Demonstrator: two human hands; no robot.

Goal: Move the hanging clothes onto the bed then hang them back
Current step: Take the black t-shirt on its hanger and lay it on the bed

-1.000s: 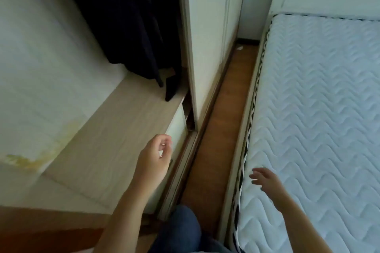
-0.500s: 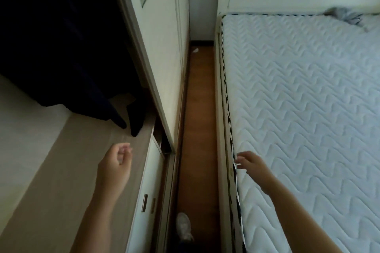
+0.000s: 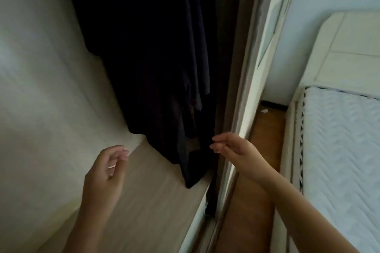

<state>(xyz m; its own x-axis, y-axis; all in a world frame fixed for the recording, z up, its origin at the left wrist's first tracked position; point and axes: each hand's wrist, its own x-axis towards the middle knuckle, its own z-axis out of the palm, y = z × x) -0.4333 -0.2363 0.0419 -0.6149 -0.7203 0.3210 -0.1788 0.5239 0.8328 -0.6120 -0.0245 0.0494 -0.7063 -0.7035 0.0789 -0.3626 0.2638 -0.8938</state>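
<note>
Dark hanging clothes fill the open wardrobe, their hems reaching down to a pale wooden shelf. My left hand hovers over the shelf below and left of the hems, fingers loosely curled, holding nothing. My right hand reaches toward the lower right edge of the clothes, fingers relaxed and empty, just short of the fabric. The bed with its white quilted mattress lies at the right.
A white sliding wardrobe door stands between the clothes and the bed. A narrow strip of wooden floor runs between wardrobe and bed. The white wardrobe wall is on the left. The bed's headboard is at the far right.
My view has swung up and left from the bed to the wardrobe. Both hands have risen; the right hand has moved from the mattress edge toward the clothes.
</note>
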